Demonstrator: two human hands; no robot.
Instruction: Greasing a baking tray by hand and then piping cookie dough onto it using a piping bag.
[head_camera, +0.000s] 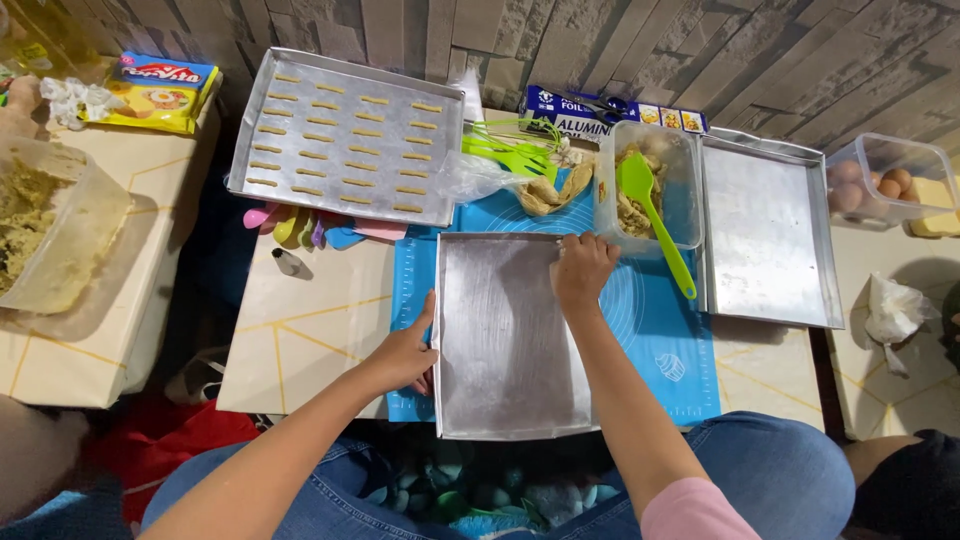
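An empty metal baking tray (505, 340) lies on a blue silicone mat (655, 330) in front of me. My left hand (408, 350) grips the tray's left rim. At the tray's far right corner rests my right hand (581, 268), fingers curled on the rim; whether it holds anything small is hidden. Just beyond that hand stands a clear plastic tub (650, 185) of dough with a green spatula (655, 215) leaning out of it.
A second tray (345, 135) with several rows of small dough sticks sits at back left. Another empty tray (765, 235) lies to the right. A foil box (600, 112), green whisk (515, 150), coloured measuring spoons (300, 225), piping nozzle (288, 262) and an egg container (885, 180) surround the mat.
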